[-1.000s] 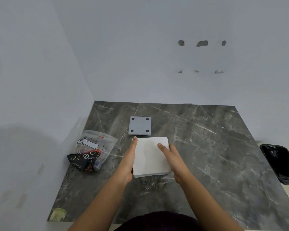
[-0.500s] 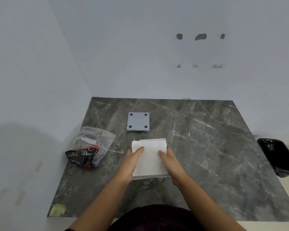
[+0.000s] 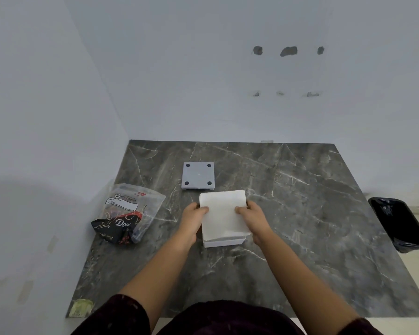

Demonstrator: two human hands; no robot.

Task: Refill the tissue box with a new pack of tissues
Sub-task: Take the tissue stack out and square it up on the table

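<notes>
Fingers of left hand (image 3: 191,220) and right hand (image 3: 254,217) pinch opposite sides of the white tissue stack (image 3: 223,215), thumbs on top. Stack sits over the white tissue box (image 3: 224,241), mid-counter (image 3: 312,226). Opened wrapper (image 3: 127,213) near left edge. Grey square lid (image 3: 198,175), feet up, just beyond the stack. Black bin (image 3: 399,224) off the right edge.

Your tissue stack (image 3: 221,213) sits mid-table (image 3: 312,213) on top of the box (image 3: 224,242), your left hand (image 3: 191,222) on its left edge, right hand (image 3: 253,218) on its right. Lid (image 3: 198,175) just behind it. Wrapper (image 3: 128,213) to the left, near the wall. Bin (image 3: 399,224) off the table's right edge.
</notes>
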